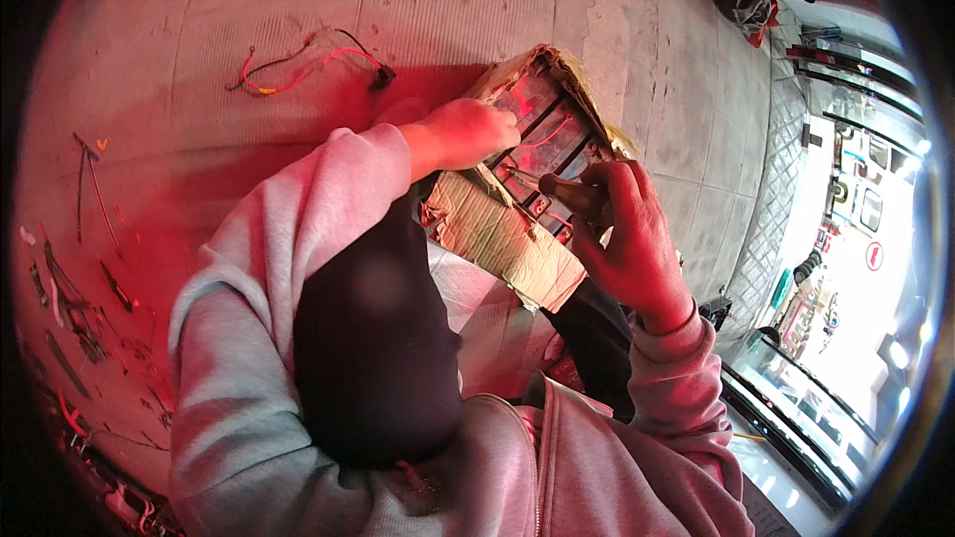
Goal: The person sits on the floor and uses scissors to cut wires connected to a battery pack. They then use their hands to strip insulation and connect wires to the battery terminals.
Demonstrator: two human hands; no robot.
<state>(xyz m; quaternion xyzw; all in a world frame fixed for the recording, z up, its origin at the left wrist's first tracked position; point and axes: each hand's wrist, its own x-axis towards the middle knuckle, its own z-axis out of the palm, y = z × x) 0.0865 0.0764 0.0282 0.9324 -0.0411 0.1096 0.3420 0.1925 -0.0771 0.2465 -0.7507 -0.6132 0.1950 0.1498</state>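
A worn cardboard box [507, 254] stands open in front of me, its edges torn. Inside lie grey blocks [582, 151] divided by dark strips, with a thin reddish wire [552, 134] running across them. My right hand [632, 229] grips a screwdriver [567, 191] by its handle, the shaft pointing left into the box. At the box's left edge, my left hand [468, 134] has its fingers curled closed near the wire; whatever it pinches is hidden. A red terminal spot [539, 205] shows just below the screwdriver.
A red and black cable with a black connector [382, 77] lies on the ribbed paving beyond my left hand. Scattered tools and wires [75, 308] are on the ground at far left. To the right stands a brightly lit glass shopfront [796, 408]; bags [751, 5] sit at the far right.
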